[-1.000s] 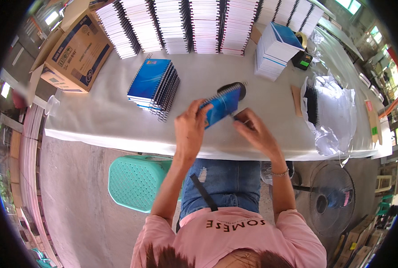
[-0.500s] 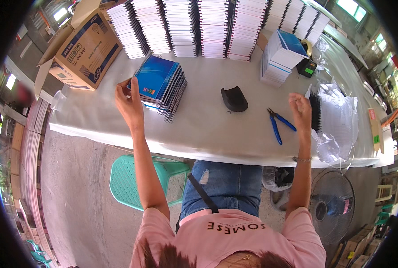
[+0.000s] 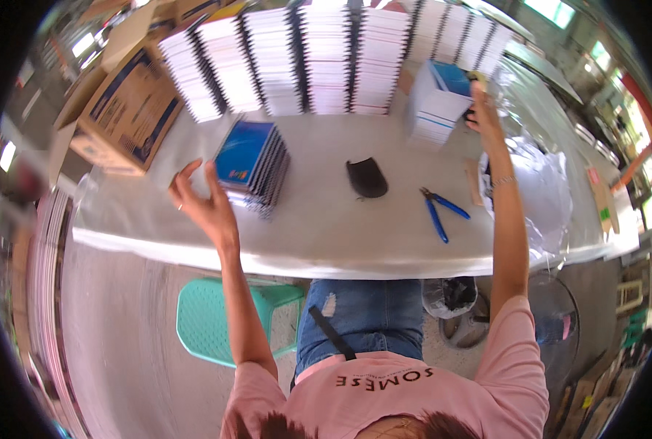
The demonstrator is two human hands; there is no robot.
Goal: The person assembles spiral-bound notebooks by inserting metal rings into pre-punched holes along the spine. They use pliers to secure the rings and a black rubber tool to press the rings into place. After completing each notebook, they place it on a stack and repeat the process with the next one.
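Clock directions run from the table's middle, with 12 at its far side. At 9 o'clock the left hand (image 3: 207, 208) hovers palm-down, its forearm rising from 7 and pointing toward 11; thumb and fingers spread wide with nothing between them. The right arm stretches almost straight toward 12, bringing the right hand (image 3: 485, 115) to 2 o'clock, just beside a stack of white-paged blocks topped by a blue cover (image 3: 422, 110). Its fingers are curved; whether they touch or grip it, I cannot tell.

A pale, smooth sheet covers the table (image 3: 318, 219). Tall rows of spiral-bound white-paged books (image 3: 328, 66) line 12, and an open brown cardboard box (image 3: 132, 110) sits far out at 10. A mint-green plastic stool (image 3: 220, 322) stands on the grey floor (image 3: 125, 293) at 7.

Nearer in at 10, beside the left thumb, lies the stack of blue-covered spiral notebooks (image 3: 244, 150), long axis from 1 to 7, coils facing 3. The white-paged stack's cover runs 11 to 5. Blue-handled pliers (image 3: 436, 221) point their nose toward 11.
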